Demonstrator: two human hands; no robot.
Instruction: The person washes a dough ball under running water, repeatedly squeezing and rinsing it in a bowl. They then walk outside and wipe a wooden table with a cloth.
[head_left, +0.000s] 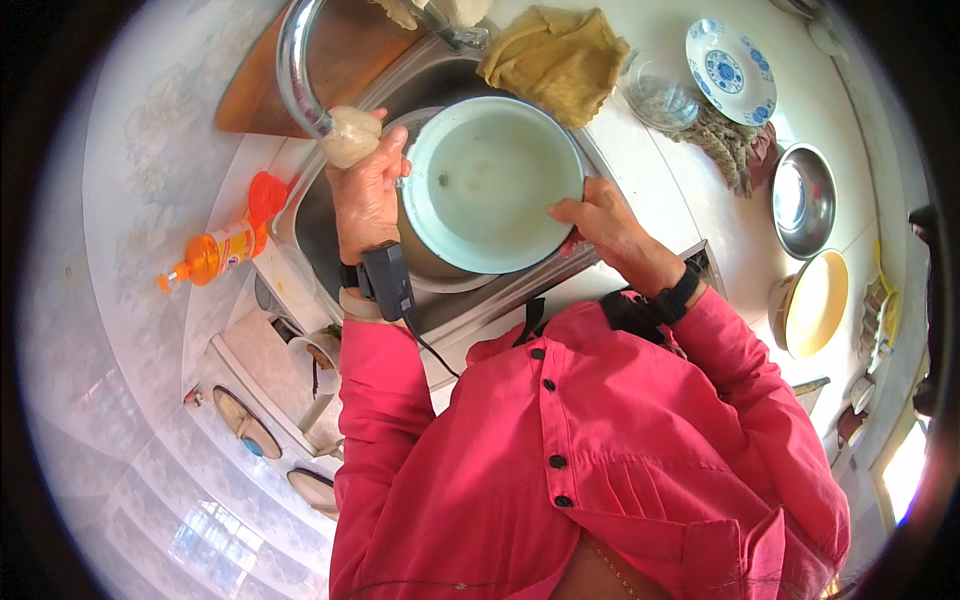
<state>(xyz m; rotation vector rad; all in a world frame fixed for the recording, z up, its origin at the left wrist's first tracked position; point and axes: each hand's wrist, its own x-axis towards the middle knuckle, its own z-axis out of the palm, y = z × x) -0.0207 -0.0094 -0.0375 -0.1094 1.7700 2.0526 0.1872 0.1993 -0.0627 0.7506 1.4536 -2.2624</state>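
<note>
Over the stainless steel sink (315, 217), an enamel basin (487, 184) with a dark blue rim holds cloudy water. My right hand (607, 225) grips its right rim, thumb on the inside. My left hand (369, 187) is at the basin's left edge, its fingers by the rim near the cloth-wrapped faucet end (351, 137); whether they grip the rim cannot be told. A larger pan or basin (442, 283) lies beneath the enamel one, mostly hidden. The chrome faucet (289, 67) arches over the sink's left side. A tan cloth (559, 60) drapes over the sink's far edge.
Left of the sink stands an orange pump bottle (217, 251) beside a red plastic item (266, 195). A wooden board (337, 60) leans behind. Along the right counter are a glass bowl (656, 94), a blue-patterned plate (731, 71), a rag (724, 146), a steel bowl (802, 199) and a yellow basin (817, 304).
</note>
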